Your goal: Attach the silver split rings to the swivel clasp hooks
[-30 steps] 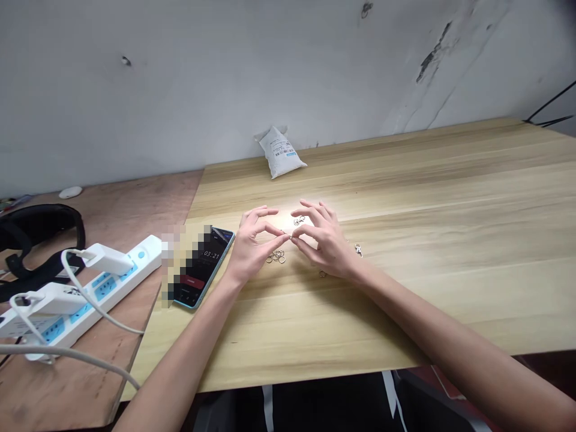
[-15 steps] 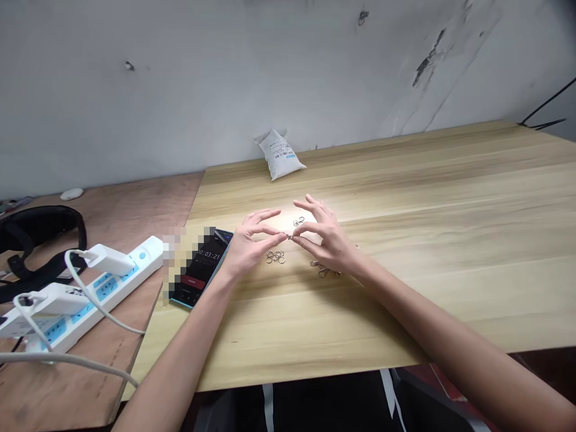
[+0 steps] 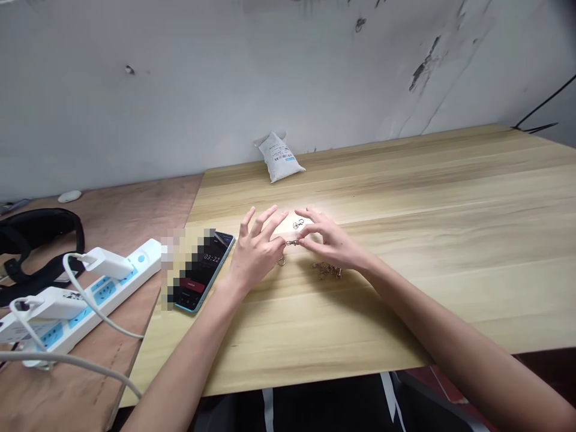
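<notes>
Both hands meet over the middle of the pale wooden table (image 3: 405, 198). My right hand (image 3: 330, 243) pinches a small metal clasp (image 3: 291, 242) between thumb and forefinger. My left hand (image 3: 256, 252) has its fingers spread apart and raised, its thumb side close to the clasp. A metal ring (image 3: 281, 261) peeks out beside the left hand; the other rings are hidden under it. Another small clasp (image 3: 298, 224) lies just beyond the fingertips. A heap of clasps (image 3: 327, 270) rests under my right wrist.
A phone (image 3: 203, 271) with a running timer lies left of my left hand. Farther left, a white power strip (image 3: 85, 288) with plugged chargers and cables sits on a reddish board beside a black strap (image 3: 36, 240). A small white bag (image 3: 281, 157) stands at the wall.
My left hand has opened, its fingers spreading out from the pinch, and now covers the rings. My right hand keeps the clasp and has shifted slightly left. The view tilted down a little.
</notes>
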`<state>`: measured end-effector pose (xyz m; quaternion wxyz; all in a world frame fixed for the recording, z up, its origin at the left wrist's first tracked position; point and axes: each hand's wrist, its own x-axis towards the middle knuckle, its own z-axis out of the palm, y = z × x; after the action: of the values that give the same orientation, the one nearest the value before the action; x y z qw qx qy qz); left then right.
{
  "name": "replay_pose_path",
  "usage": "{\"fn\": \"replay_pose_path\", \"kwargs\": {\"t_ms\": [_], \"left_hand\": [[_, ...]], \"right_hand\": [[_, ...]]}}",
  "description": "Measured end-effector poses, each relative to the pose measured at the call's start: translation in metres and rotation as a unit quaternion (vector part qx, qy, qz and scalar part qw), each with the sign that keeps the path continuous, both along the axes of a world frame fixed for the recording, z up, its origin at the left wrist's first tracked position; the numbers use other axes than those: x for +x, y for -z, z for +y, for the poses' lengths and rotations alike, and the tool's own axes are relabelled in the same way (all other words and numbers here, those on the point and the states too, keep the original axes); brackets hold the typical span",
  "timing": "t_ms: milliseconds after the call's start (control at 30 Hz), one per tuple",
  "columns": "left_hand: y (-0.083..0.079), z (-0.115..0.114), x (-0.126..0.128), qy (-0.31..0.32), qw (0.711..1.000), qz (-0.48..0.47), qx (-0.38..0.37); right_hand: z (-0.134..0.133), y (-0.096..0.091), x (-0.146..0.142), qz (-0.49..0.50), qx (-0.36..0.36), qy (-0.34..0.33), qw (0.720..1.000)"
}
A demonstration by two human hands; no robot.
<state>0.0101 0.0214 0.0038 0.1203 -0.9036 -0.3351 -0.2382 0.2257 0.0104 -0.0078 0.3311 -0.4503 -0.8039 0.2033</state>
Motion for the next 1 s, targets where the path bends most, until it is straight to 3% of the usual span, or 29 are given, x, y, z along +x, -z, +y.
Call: {"fn": "replay_pose_path", "kwargs": {"t_ms": [233,533,733,1000], "left_hand": [[-0.002,-0.002,0.0,-0.002,0.999,-0.011,0.034],[-0.003,0.002,-0.007,-0.001,0.996,-0.09,0.018],[-0.002,0.001,-0.002,-0.002,0.998,-0.044,0.034],[0.006,0.018,-0.025,-0.069,0.989,-0.015,-0.128]], "right_hand": [[-0.002,-0.002,-0.004,0.041,-0.044,0.006,0.998],[0.003,0.0,0.002,0.018,-0.014,0.055,0.998],[0.0,0.002,-0.002,0.036,-0.009,0.032,0.999],[0.023,0.024,0.007,-0.059,0.091,0.113,0.988]]}}
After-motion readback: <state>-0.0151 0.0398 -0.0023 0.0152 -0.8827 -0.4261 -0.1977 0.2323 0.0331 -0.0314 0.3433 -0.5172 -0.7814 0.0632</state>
